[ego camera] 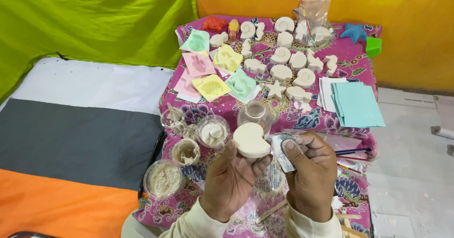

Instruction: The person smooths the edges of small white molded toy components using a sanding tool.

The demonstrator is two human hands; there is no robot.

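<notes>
Two bare hands, cream long sleeves, seemingly ribbed at the cuffs.

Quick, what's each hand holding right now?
Left hand: closed on a white plaster shell.
Right hand: closed on a grey sandpaper piece.

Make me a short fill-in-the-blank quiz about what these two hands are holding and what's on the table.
1. The left hand holds a white plaster ____-shaped cast.
2. The right hand pinches a small piece of grey ____.
3. The stack of paper sheets on the table's right side is coloured ____.

Missing words: shell; sandpaper; turquoise
</notes>
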